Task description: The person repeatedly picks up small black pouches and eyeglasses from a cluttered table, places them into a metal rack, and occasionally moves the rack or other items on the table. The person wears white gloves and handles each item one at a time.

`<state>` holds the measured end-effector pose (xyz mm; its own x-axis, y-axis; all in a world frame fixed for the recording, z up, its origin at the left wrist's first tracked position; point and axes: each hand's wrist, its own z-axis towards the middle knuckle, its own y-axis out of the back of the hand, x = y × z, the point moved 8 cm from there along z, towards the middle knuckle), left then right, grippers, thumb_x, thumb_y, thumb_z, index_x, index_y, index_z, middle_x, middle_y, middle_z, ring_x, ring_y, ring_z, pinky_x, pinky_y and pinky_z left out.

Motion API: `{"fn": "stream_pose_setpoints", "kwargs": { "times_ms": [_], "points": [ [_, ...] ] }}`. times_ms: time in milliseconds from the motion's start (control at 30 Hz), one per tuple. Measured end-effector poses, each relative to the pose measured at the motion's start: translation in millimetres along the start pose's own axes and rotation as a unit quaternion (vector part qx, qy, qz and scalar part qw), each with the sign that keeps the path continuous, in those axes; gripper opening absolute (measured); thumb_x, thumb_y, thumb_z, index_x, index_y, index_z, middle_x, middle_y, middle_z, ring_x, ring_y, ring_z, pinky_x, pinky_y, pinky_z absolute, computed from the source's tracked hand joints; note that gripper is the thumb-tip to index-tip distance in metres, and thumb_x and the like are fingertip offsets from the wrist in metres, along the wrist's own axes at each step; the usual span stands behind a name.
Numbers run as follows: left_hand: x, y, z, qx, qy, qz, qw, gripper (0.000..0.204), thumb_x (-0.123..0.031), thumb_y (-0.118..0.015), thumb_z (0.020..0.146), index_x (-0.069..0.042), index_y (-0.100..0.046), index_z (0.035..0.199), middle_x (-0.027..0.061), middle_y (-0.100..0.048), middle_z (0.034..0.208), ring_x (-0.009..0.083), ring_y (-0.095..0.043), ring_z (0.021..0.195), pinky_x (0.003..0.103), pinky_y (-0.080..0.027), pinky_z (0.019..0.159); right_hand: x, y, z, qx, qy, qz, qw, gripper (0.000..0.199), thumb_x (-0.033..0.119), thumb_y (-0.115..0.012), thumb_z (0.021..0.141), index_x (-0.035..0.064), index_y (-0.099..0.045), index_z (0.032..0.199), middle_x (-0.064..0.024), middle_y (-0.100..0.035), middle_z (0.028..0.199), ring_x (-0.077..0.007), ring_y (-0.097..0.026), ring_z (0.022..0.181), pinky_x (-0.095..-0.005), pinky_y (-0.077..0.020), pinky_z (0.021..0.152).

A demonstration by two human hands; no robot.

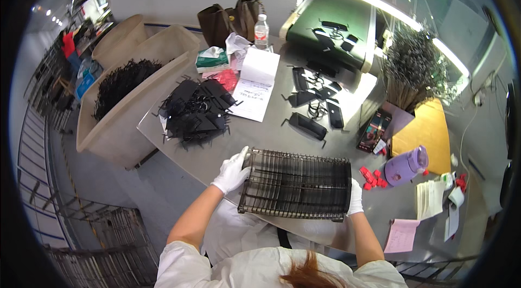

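Observation:
Between my two white-gloved hands is a dark slatted wire rack (296,185), held over the near edge of the metal table. My left hand (232,172) grips its left end, thumb and fingers along the upper corner. At the opposite end my right hand (355,198) is closed on the side frame, its fingers partly hidden behind it. Beyond the rack, several flat black parts with bent wire ends (307,125) lie spread on the table. A heap of similar black parts (198,109) sits to the left.
A green conveyor belt (331,24) meets the far table edge. Large beige bins (157,79) stand left, one holding black pieces. A notebook (252,98), water bottle (261,35) and bag (217,24) are at the back. A purple cup (404,167) and red pieces (372,178) lie right.

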<state>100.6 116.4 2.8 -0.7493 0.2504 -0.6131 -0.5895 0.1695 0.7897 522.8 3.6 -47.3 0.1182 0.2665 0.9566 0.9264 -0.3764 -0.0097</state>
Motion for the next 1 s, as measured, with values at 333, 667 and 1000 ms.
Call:
{"fn": "stream_pose_setpoints", "kwargs": {
  "times_ms": [333, 667, 1000],
  "points": [
    [1.3, 10.8, 41.5, 0.080, -0.047, -0.057, 0.994, 0.055, -0.049, -0.058, 0.095, 0.001, -0.056, 0.118, 0.0269, -0.066, 0.112, 0.0435, -0.063, 0.106, 0.048, -0.051, 0.092, -2.9, 9.9, 13.3, 0.041, 0.098, -0.272, 0.957, 0.022, 0.018, -0.051, 0.100, 0.0059, -0.069, 0.099, -0.0018, -0.068, 0.087, -0.0150, -0.064, 0.075, -0.0329, -0.0565, 0.071],
    [-7.8, 1.4, 39.2, 0.114, -0.005, 0.049, 0.992, 0.035, -0.030, -0.052, 0.098, 0.003, -0.059, 0.090, 0.0306, -0.067, 0.082, 0.0451, -0.068, 0.081, 0.051, -0.055, 0.075, -11.5, 25.0, 11.5, -0.009, 0.101, -0.247, 0.964, 0.023, 0.015, -0.048, 0.102, 0.0055, -0.068, 0.107, -0.0042, -0.070, 0.098, -0.0172, -0.066, 0.087, -0.0347, -0.0559, 0.077],
    [-11.5, 42.2, -35.7, 0.142, 0.067, -0.021, 0.987, 0.032, -0.030, -0.058, 0.097, -0.004, -0.061, 0.116, 0.0194, -0.070, 0.100, 0.0367, -0.069, 0.088, 0.042, -0.056, 0.083, 32.0, 78.5, -77.1, -0.165, 0.011, 0.047, 0.985, 0.031, -0.002, -0.066, 0.090, -0.0035, -0.064, 0.120, -0.0039, -0.065, 0.091, -0.0103, -0.060, 0.076, -0.0248, -0.0501, 0.069]
  ]
}}
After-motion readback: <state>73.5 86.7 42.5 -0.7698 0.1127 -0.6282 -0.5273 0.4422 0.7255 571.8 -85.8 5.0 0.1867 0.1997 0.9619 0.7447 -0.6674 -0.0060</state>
